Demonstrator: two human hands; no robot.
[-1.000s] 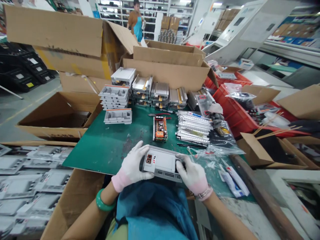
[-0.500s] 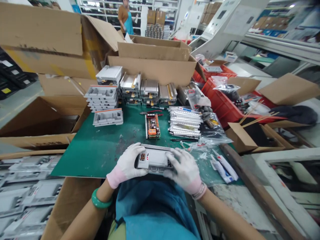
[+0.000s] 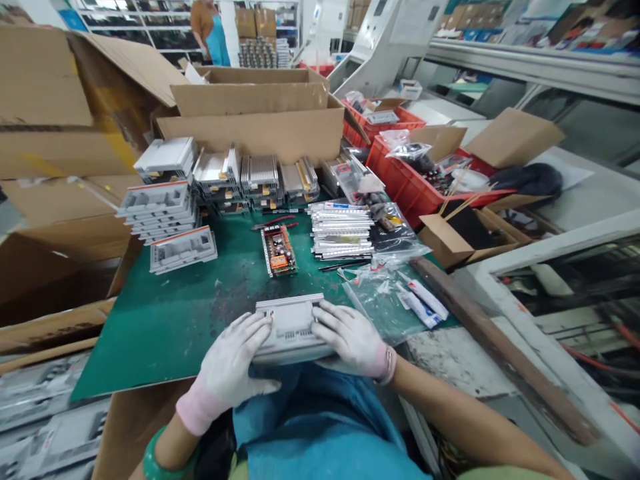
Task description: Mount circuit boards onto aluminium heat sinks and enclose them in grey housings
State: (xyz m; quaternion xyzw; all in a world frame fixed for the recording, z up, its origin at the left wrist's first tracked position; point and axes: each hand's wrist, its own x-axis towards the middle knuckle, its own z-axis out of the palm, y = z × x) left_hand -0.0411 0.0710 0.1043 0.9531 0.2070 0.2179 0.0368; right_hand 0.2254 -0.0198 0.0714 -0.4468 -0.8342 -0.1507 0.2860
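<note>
A grey plastic module case (image 3: 289, 325) lies at the near edge of the green mat (image 3: 170, 320). My left hand (image 3: 231, 365), in a white glove, grips its left end. My right hand (image 3: 349, 337), also gloved, grips its right end with fingers laid over the top. An open circuit board (image 3: 278, 249) lies on the mat just beyond. A stack of flat metal plates (image 3: 340, 230) stands to the board's right, and grey plastic covers (image 3: 159, 207) are stacked at the left.
Finned heat sinks (image 3: 260, 177) line the mat's back, before large open cartons (image 3: 260, 113). Red bins (image 3: 415, 180) and a small carton (image 3: 465, 233) stand at the right. Plastic bags and tubes (image 3: 415, 300) lie near my right hand. A person (image 3: 210, 27) stands far back.
My view has swung right and the case has been turned over: its labelled face with the red mark no longer shows. Both hands have kept hold and drawn it closer to my body.
</note>
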